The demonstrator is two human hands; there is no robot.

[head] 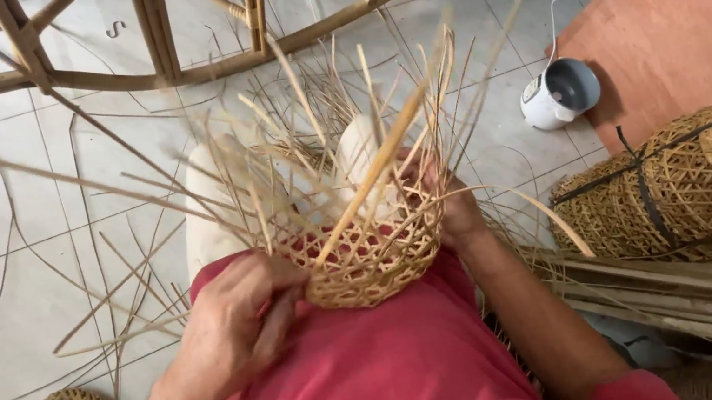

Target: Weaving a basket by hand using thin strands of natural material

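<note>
Your left hand (pixel 238 326) steadied the half-woven basket (pixel 364 250) on your lap, fingers clamped on its near-left wall. Your right hand (pixel 451 205) braced the far-right rim; its fingers were hidden, so I couldn't tell.

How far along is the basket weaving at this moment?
Done: the small open-weave bamboo basket has a closed rounded bottom and a band of hexagonal lattice.
In hand: the left hand grips its lower left side; the right hand holds the far right side, partly hidden.
Left: the long loose bamboo strips stick up unwoven above the lattice, and no rim shows.
</note>
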